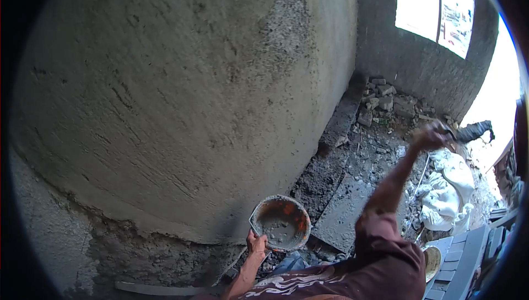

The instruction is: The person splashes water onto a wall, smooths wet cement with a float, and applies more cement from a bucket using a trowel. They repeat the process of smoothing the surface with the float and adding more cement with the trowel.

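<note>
My left hand [257, 243] grips the rim of a mortar-crusted bucket [254, 212], which has orange patches on its inner wall. Grey wet mortar [281, 235] lies in the bottom of it. Out to the right, my right hand [431, 136] is raised, a little blurred, and closed on a trowel [453, 133]. A dark grey lump of mortar [475, 131] sits at the trowel's far end. Beyond the bucket stands a wall [182, 101] coated in damp plaster, with a rougher, paler patch [287, 22] high up.
Broken bricks and rubble [386, 101] are heaped in the corner below a window opening [435, 11]. White sacks [447, 184] lie on the ground at right. A flat board [344, 209] lies along the wall's foot. Grey slats [457, 267] and another bucket [432, 261] stand at lower right.
</note>
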{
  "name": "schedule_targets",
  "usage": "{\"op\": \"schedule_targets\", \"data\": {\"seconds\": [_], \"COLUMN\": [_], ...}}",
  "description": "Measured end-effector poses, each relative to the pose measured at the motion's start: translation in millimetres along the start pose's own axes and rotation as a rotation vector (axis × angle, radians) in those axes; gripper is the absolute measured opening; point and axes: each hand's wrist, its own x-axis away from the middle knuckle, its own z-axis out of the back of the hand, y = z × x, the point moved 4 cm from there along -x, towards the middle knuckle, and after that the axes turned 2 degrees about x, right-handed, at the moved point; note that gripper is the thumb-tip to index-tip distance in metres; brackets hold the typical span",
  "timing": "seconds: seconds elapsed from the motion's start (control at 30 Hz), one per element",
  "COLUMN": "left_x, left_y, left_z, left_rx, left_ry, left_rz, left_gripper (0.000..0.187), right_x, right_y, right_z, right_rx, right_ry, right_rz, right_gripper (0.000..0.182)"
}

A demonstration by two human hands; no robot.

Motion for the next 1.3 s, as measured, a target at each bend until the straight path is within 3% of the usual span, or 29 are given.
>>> {"op": "schedule_targets", "data": {"seconds": [0.03, 0.07, 0.13, 0.2, 0.27, 0.37, 0.4, 0.43, 0.47, 0.5, 0.53, 0.6, 0.63, 0.7, 0.77, 0.8, 0.83, 0.87, 0.93, 0.97, 1.0, 1.1, 1.13, 1.23, 1.3], "left_x": [17, 21, 35, 38, 55, 62, 77, 88, 98, 106, 113, 114, 119, 132, 132, 139, 141, 142, 150, 148, 147, 120, 118, 110, 94], "left_y": [16, 19, 12, 1, 4, -38, -26, -22, -19, -16, -21, -26, -24, -21, -35, -29, -31, -32, -25, -30, -37, -55, -48, -27, -22], "left_z": [2, 7, 15, 26, 25, 49, 41, 32, 18, 5, -3, -30, -44, -76, -95, -108, -117, -124, -142, -145, -148, -146, -151, -155, -144], "left_rx": [0.045, 0.053, 0.23, 0.17, 0.209, 0.208, 0.196, 0.195, 0.213, 0.227, 0.212, -0.005, -0.018, -0.069, -0.142, -0.132, -0.13, -0.124, 0.041, 0.098, 0.157, 0.196, 0.191, 0.213, 0.2], "left_ry": [0.041, 0.047, 0.128, 0.141, 0.267, 0.266, 0.229, 0.241, 0.232, 0.221, 0.23, 0.153, 0.15, -0.023, -0.077, -0.111, -0.118, -0.123, -0.186, -0.192, -0.201, -0.264, -0.275, -0.235, -0.245], "left_rz": [0.002, 0.006, 0.045, 0.06, 0.067, 0.065, 0.056, 0.066, 0.05, 0.033, 0.042, -0.058, -0.059, -0.116, -0.111, -0.13, -0.108, -0.086, -0.063, -0.009, 0.048, 0.082, 0.074, 0.022, 0.045], "left_gripper": [0.044, 0.044, 0.045, 0.049, 0.054, 0.055, 0.055, 0.055, 0.053, 0.05, 0.05, 0.043, 0.043, 0.035, 0.03, 0.029, 0.028, 0.027, 0.028, 0.028, 0.029, 0.042, 0.042, 0.032, 0.033], "right_x": [42, 95, 204, 258, 233, 227, 228, 231, 237, 275, 279, 270, 260, 231, 213, 217, 213, 202, 152, 123, 109, 68, 64, 46, 27], "right_y": [-58, -121, -262, -395, -456, -390, -348, -303, -254, -177, -139, -104, -97, -93, -82, -59, -41, -21, -48, -55, -63, -87, -87, -95, -93], "right_z": [-35, -66, -85, 1, 105, 195, 215, 233, 250, 277, 293, 308, 312, 322, 333, 352, 366, 380, 357, 352, 350, 334, 331, 309, 281], "right_rx": [0.129, 0.057, -0.383, -0.809, -1.105, -0.901, -0.604, -0.446, -0.471, -0.539, -0.419, 0.344, 0.339, 0.29, 0.133, -0.271, -0.75, -1.219, -0.738, -0.167, -0.172, -0.007, -0.016, -0.191, -0.227], "right_ry": [-0.089, -0.29, -0.905, -1.26, -1.487, -2.108, -2.483, -2.703, -2.627, -2.618, -2.74, -3.03, -3.031, -3.165, -3.186, -3.127, -2.887, -2.396, -2.769, -2.986, -2.975, -2.681, -2.667, -2.064, -1.824], "right_rz": [0.058, 0.082, -0.02, -0.116, -0.108, -0.035, 0.017, -0.094, 0.395, 0.595, 0.824, 0.65, 0.629, 0.194, 0.224, 0.362, 0.549, 0.689, 0.238, -0.271, -0.27, -1.036, -1.034, -1.629, -1.585], "right_gripper": [0.029, 0.028, 0.026, 0.024, 0.023, 0.02, 0.022, 0.024, 0.023, 0.026, 0.026, 0.029, 0.029, 0.029, 0.028, 0.028, 0.027, 0.027, 0.025, 0.024, 0.024, 0.022, 0.022, 0.014, 0.016]}}
